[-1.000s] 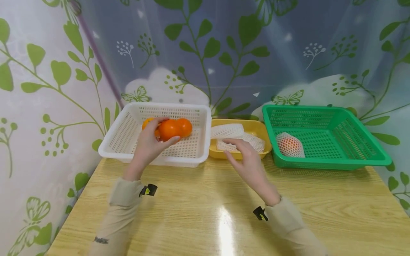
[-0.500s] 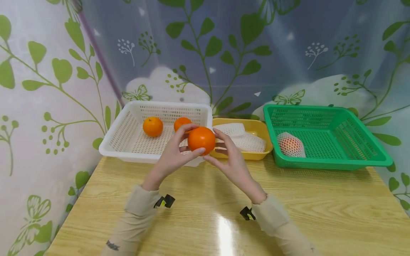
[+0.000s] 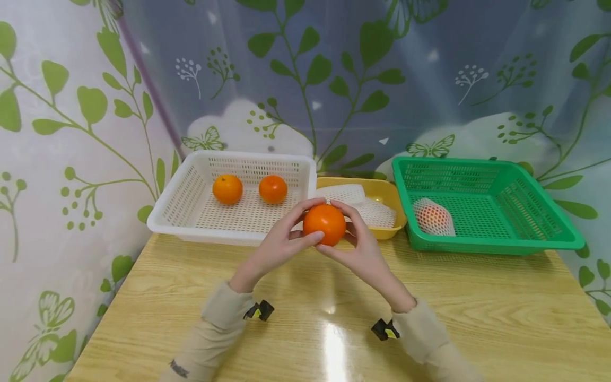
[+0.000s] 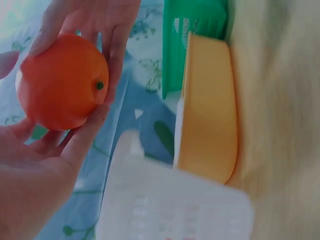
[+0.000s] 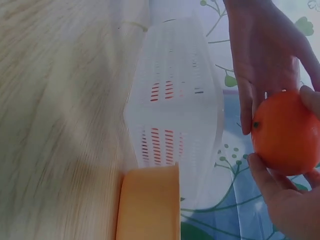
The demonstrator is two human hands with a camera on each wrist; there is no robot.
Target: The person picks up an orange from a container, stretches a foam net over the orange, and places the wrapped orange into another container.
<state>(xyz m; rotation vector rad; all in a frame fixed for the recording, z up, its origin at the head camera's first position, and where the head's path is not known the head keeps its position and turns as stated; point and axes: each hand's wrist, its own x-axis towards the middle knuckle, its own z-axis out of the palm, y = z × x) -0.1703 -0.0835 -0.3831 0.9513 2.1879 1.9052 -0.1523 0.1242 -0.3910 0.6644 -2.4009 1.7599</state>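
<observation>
With left hand [image 3: 278, 245] and right hand [image 3: 364, 251], we are side-gripping the likely firm, slippery round orange fruit [image 3: 325, 223].

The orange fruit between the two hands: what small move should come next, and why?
Probably the right hand should release the orange fruit and take a white net from the yellow tray while the left hand holds on: the fruit is bare, and the netted fruit in the green basket seems to wear a similar covering.

orange fruit [image 3: 329, 218]: smooth, glossy | white basket [image 3: 215, 234]: plastic | green basket [image 3: 487, 244]: plastic | table [image 3: 300, 329]: glossy wood-grain
</observation>
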